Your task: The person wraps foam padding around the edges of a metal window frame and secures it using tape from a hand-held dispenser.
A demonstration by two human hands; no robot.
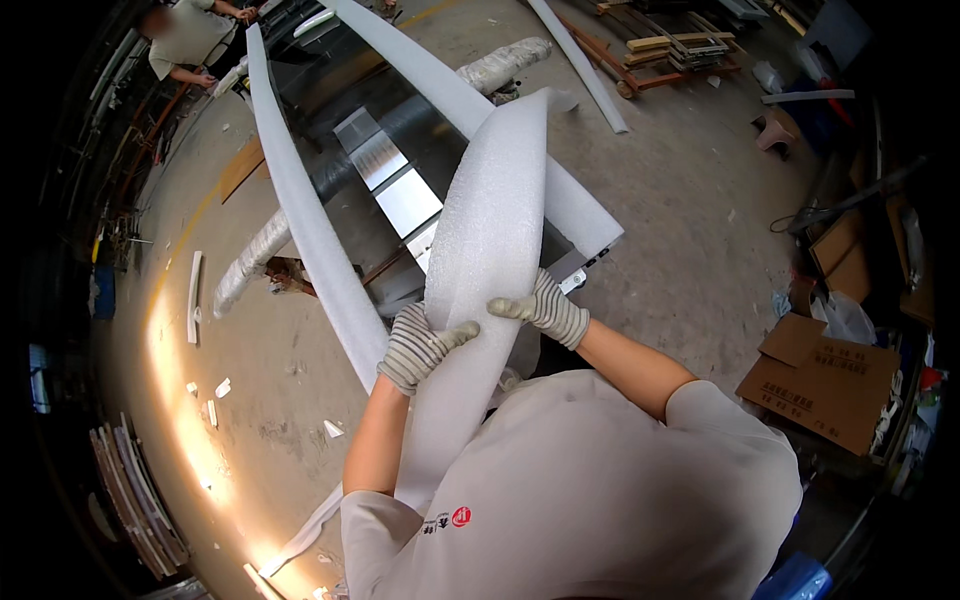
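Both my hands wear striped knit work gloves and grip a long strip of white foam sheet [490,200] by its two edges. My left hand [420,348] holds the left edge, thumb across the top. Opposite it, my right hand [543,308] pinches the right edge, thumb on the sheet and fingers underneath. The strip runs from beside my body up across the near end of a long frame. White foam covers the frame's left rail [305,215] and its right rail [415,75]. Between the rails lie shiny metal plates [408,200].
Wrapped support arms [250,262] stick out under the frame. At the far left another person [195,45] stands by the frame's end. A cardboard box [825,390] sits on the right, and a wooden rack [670,50] stands at the far right. Foam scraps [332,429] litter the floor.
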